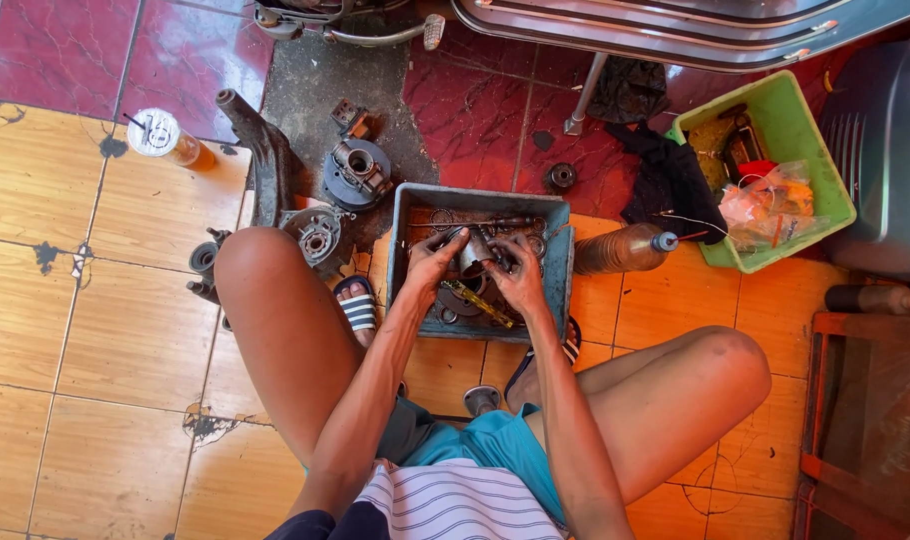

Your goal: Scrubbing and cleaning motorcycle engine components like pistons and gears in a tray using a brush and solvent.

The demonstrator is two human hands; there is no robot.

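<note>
Both my hands meet over a grey-blue plastic tray on the floor between my knees. My left hand and my right hand together grip a small greasy metal engine part, cup-shaped and silvery. Under the hands, the tray holds several dark rings, gaskets and a yellow-handled tool. My fingers hide much of the part.
Engine casings and a dark metal arm lie at the left of the tray. An iced drink cup stands far left. A brown oil bottle, black rags and a green crate of parts sit at right. A scooter body is above.
</note>
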